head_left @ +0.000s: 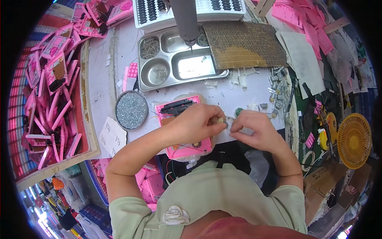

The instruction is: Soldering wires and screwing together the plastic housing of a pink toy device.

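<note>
My left hand (pixel 205 121) is closed in a pinch on a small pale-and-grey part, mostly hidden by the fingers. Facing it, a short way to the right, my right hand (pixel 254 129) has its thumb and fingertips together; whatever they hold is too small to tell. Beneath my left hand lies an open pink plastic casing (pixel 187 152) with a black mechanism (pixel 175 106) at its far end and thin wires at its side. Just beyond my right fingertips is a small green round thing (pixel 238 112). Small grey metal parts (pixel 274 95) lie scattered beyond my right hand.
A powered screwdriver (pixel 186 22) hangs over a steel compartment tray (pixel 169 84) of screws and springs. Left stand a round dish (pixel 131 110) of tiny metal pieces and piled pink casings (pixel 53 91). Cardboard (pixel 246 44) covers the tray's right side; a yellow fan (pixel 354 140) is far right.
</note>
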`<state>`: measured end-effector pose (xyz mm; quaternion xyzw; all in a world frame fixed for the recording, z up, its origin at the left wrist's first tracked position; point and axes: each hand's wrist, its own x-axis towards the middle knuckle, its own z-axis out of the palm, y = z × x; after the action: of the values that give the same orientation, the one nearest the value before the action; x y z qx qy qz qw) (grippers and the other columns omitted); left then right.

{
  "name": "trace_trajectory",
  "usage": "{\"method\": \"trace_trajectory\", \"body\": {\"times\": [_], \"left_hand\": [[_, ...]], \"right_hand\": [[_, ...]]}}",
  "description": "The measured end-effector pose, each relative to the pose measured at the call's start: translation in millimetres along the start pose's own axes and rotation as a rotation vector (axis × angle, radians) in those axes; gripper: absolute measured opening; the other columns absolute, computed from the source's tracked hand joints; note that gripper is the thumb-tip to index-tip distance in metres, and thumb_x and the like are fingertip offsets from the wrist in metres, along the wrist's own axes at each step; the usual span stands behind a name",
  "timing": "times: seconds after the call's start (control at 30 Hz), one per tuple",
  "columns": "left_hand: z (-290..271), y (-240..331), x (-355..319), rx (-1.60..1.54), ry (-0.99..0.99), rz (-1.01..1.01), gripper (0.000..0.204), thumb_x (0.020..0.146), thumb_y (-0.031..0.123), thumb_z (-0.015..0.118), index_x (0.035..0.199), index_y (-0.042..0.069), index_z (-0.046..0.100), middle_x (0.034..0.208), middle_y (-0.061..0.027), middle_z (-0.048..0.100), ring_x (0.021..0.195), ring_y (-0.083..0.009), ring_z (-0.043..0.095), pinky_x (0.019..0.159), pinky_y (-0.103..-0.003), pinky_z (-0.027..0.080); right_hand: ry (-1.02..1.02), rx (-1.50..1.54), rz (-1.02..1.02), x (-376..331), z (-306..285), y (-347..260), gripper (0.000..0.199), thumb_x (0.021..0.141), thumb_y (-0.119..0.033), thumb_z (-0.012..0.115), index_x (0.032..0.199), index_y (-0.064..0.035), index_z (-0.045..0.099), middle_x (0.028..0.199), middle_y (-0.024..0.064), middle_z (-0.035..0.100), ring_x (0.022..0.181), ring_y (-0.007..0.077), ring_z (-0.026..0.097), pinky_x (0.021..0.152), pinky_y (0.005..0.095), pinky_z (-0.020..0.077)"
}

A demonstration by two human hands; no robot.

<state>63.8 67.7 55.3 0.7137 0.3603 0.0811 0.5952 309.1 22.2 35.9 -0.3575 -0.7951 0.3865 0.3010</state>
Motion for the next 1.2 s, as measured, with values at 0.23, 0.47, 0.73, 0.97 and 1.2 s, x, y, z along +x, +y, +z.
{"method": "trace_trajectory", "body": {"times": [0.23,0.47,0.73,0.97,1.2], "left_hand": [[1.4,3.6,4.6,0.171,-0.043,0.115,0.024,0.091,0.021,0.069,0.102,-0.001,0.068,0.072,-0.0151,0.064,0.063,-0.0265,0.062,0.06,-0.038,0.048],[8.6,3.0,15.2,0.177,0.058,0.188,0.023,0.089,0.019,0.069,0.101,-0.001,0.068,0.071,-0.0145,0.065,0.063,-0.0267,0.065,0.06,-0.039,0.05],[3.7,10.2,25.8,-0.001,-0.038,0.15,0.019,0.088,0.011,0.075,0.096,0.0,0.063,0.071,-0.0058,0.062,0.064,-0.0133,0.063,0.058,-0.03,0.048],[-24.4,12.2,32.4,-0.046,0.041,0.131,0.041,0.087,0.01,0.08,0.124,0.004,0.063,0.093,-0.0018,0.064,0.074,-0.0086,0.061,0.067,-0.026,0.05],[-33.3,-20.1,49.6,0.476,0.328,0.216,0.024,0.09,0.011,0.075,0.11,0.0,0.068,0.085,-0.0061,0.063,0.071,-0.0112,0.059,0.065,-0.026,0.048]], "right_hand": [[-0.015,0.141,0.159,-4.4,3.3,-9.0,0.019,0.079,-0.008,0.081,0.092,-0.0037,0.067,0.084,0.0087,0.069,0.079,0.0248,0.068,0.072,0.0351,0.0542],[0.074,0.287,0.267,-18.1,5.5,6.3,0.022,0.082,0.0,0.075,0.101,-0.0027,0.064,0.086,0.005,0.068,0.08,0.014,0.069,0.075,0.0276,0.0523],[0.099,0.579,0.369,-19.8,12.0,4.1,0.044,0.087,0.006,0.067,0.128,-0.0016,0.053,0.089,0.0041,0.066,0.08,0.0108,0.061,0.076,0.0255,0.0497],[0.401,0.878,0.467,-40.6,-3.0,6.5,0.057,0.087,0.005,0.069,0.141,-0.001,0.051,0.091,0.0027,0.064,0.081,0.0105,0.06,0.075,0.0248,0.049],[0.523,0.802,0.46,-48.3,-18.2,37.7,0.05,0.091,0.002,0.066,0.14,-0.002,0.053,0.086,0.0021,0.063,0.082,0.0103,0.061,0.077,0.0243,0.0489]]}}
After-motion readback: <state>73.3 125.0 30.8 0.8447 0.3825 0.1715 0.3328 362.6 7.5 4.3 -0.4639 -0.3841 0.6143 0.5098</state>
